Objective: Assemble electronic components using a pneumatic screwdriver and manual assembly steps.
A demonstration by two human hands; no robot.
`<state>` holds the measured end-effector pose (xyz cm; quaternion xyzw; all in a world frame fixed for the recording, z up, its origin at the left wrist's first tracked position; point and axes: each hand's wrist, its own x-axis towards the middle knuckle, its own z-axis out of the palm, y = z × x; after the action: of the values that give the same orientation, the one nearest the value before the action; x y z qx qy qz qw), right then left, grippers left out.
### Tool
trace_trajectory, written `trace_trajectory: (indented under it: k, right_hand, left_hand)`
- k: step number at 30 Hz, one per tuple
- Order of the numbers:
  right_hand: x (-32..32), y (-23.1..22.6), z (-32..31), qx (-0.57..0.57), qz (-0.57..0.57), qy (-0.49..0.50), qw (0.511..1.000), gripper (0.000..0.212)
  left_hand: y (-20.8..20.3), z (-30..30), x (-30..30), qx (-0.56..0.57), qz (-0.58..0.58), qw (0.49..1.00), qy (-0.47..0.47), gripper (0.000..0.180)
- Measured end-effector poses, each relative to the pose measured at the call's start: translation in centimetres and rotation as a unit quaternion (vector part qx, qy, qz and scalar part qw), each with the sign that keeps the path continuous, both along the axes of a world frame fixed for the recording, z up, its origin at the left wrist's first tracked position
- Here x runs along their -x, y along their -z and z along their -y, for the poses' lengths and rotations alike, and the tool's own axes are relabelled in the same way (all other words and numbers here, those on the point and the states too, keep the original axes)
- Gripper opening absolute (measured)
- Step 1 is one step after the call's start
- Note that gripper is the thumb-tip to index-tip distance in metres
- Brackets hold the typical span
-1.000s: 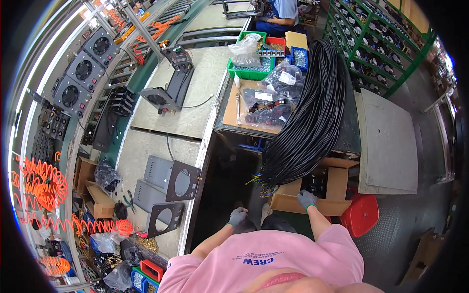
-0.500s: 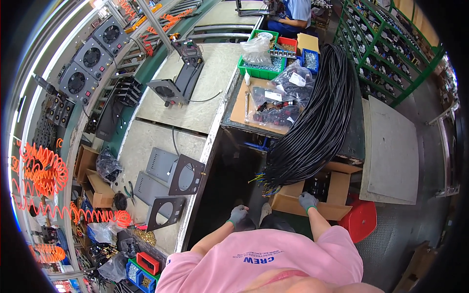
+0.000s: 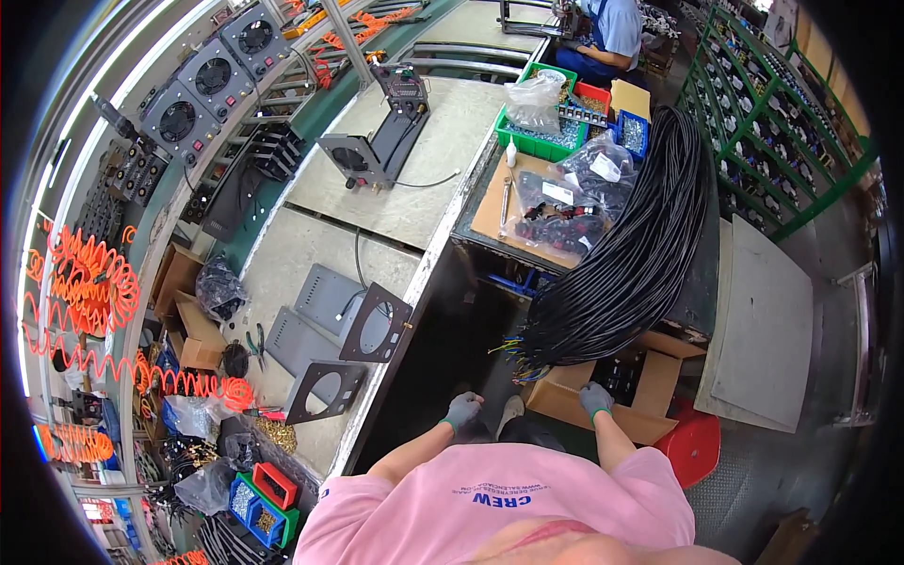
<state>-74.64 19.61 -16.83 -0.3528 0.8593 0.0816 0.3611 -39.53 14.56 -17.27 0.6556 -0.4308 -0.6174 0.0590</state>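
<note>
My left hand [image 3: 461, 411], in a grey glove, is curled into a fist low in front of me beside the dark gap under the bench, and I see nothing in it. My right hand [image 3: 595, 399], also gloved, rests on the near flap of an open cardboard box [image 3: 650, 426]; whether it grips the flap is unclear. Just above both hands hang the ends of a thick bundle of black cables [image 3: 640, 254], with short coloured wire tips [image 3: 516, 356]. The bundle drapes over the dark table edge.
A workbench [image 3: 414, 188] with grey metal panels [image 3: 325, 311] and a fan housing [image 3: 372, 155] lies to the left. Green bins [image 3: 527, 143] and bagged parts [image 3: 574, 202] sit beyond the cables. A red stool [image 3: 692, 450] stands right of the box. Another person [image 3: 607, 28] works at the far end.
The view has tilted, so the bench sits lower in the picture. Both hands stay almost where they were, by the box and the cable ends.
</note>
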Motion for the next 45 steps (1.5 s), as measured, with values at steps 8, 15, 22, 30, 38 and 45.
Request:
trace_trajectory:
  k: [8,15,22,30,38,45]
  right_hand:
    - [-0.3,-0.3,0.0,0.006,0.000,0.013,1.000,0.039]
    - [-0.3,-0.1,-0.1,0.007,-0.012,0.021,1.000,0.039]
    - [-0.7,-0.3,-0.7,0.025,0.005,0.040,0.999,0.036]
    - [-1.9,-0.5,-1.1,0.030,-0.018,0.010,0.999,0.037]
    - [-2.5,-0.8,-2.3,0.103,-0.047,-0.069,0.991,0.035]
    - [-2.3,1.2,-3.4,0.204,-0.055,-0.161,0.964,0.026]
  left_hand:
    - [1.4,-0.3,-0.5,0.018,0.004,1.000,-0.004,0.024]
    - [1.8,-0.2,-0.6,-0.019,-0.061,0.996,-0.066,0.025]
    - [-1.3,3.1,-1.4,0.048,-0.056,0.981,-0.181,0.037]
    - [-1.8,2.3,-3.4,0.004,-0.068,0.982,-0.177,0.030]
    - [-2.3,-3.3,-9.1,-0.040,-0.139,0.940,-0.307,0.027]
    - [4.1,-8.6,-17.3,0.365,0.318,0.849,0.210,0.016]
